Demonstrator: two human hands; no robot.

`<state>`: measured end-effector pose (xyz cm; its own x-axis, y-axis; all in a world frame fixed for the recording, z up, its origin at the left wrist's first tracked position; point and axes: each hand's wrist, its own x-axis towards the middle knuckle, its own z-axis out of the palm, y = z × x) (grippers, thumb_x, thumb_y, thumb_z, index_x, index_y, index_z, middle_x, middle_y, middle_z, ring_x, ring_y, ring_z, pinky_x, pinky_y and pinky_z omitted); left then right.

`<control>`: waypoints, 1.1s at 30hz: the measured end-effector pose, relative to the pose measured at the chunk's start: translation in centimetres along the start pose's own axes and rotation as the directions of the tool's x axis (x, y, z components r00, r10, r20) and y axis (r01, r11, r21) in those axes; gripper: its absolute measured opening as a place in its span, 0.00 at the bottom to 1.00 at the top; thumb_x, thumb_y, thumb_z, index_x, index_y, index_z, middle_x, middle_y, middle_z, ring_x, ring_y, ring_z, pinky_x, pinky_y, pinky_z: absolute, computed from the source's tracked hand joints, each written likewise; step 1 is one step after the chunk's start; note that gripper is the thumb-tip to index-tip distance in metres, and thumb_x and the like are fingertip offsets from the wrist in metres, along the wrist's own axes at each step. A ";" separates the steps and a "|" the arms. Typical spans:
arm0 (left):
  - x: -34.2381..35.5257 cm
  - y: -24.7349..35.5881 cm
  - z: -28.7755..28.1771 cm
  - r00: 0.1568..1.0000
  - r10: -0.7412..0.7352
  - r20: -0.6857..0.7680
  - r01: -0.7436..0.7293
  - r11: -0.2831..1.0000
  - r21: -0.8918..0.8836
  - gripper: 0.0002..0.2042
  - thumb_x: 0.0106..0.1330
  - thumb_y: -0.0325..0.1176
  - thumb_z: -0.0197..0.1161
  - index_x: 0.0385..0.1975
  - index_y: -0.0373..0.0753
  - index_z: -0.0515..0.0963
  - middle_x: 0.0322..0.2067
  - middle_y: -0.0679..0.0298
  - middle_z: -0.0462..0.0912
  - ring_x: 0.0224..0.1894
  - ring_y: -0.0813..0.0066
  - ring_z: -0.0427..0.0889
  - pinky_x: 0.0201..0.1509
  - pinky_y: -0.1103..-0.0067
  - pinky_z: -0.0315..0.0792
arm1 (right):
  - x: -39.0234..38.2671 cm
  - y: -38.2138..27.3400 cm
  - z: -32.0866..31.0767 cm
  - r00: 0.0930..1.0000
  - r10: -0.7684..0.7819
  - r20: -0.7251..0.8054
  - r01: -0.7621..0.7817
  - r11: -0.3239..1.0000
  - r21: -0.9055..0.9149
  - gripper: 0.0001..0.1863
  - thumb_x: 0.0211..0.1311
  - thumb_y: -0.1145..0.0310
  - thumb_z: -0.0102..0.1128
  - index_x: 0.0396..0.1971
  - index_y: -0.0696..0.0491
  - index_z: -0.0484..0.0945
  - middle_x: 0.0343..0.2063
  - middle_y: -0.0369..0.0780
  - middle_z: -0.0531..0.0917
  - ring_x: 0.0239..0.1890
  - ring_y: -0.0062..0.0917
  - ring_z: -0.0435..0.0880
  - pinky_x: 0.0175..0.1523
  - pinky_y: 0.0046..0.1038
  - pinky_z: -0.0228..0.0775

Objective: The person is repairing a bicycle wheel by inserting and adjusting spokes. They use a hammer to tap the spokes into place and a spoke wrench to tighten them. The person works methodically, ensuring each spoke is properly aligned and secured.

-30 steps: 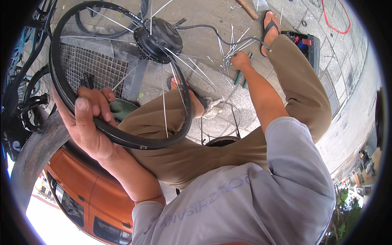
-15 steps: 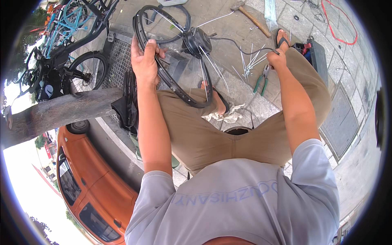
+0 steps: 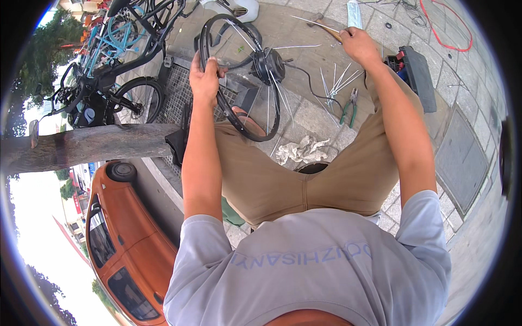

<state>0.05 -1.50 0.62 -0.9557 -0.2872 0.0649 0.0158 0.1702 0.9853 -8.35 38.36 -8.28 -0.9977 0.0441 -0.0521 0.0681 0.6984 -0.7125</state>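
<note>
My left hand (image 3: 205, 79) grips the black wheel rim (image 3: 254, 134), held tilted above my knees, with a black hub (image 3: 269, 66) and a few silver spokes fitted. A black cable (image 3: 310, 81) trails from the hub to the ground. My right hand (image 3: 356, 43) is closed at the wooden handle (image 3: 331, 31) of a hammer, with a thin silver rod beside it; exactly how it grips them is partly hidden. Loose spokes (image 3: 337, 87) lie on the pavement beside green-handled pliers (image 3: 348, 111).
An open dark toolbox (image 3: 416, 81) and red cord (image 3: 454, 46) lie right. A crumpled cloth (image 3: 299, 149) is between my legs. Left are bicycles (image 3: 119, 81), a metal grate (image 3: 174, 89), a tree trunk (image 3: 87, 144) and an orange car (image 3: 138, 244).
My right hand has left the cable end near my foot and moved up to the hammer. My left hand and the rim have moved up, away from my body, as the view shifted.
</note>
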 end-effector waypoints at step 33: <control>2.2 -2.0 -1.7 0.998 -0.059 0.032 0.065 0.965 -0.254 0.19 0.78 0.48 0.58 0.42 0.36 0.81 0.29 0.69 0.79 0.25 0.83 0.72 0.36 0.83 0.75 | 1.6 -33.9 10.2 0.702 -0.635 0.322 0.531 0.768 0.359 0.16 0.73 0.60 0.58 0.35 0.61 0.79 0.28 0.50 0.85 0.30 0.32 0.87 0.36 0.36 0.79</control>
<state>-1.62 -4.11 -0.91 -0.9639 -0.2664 0.0017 0.0276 -0.0936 0.9952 -12.20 7.42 8.64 -0.7419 -0.6427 0.1910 -0.4753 0.3032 -0.8259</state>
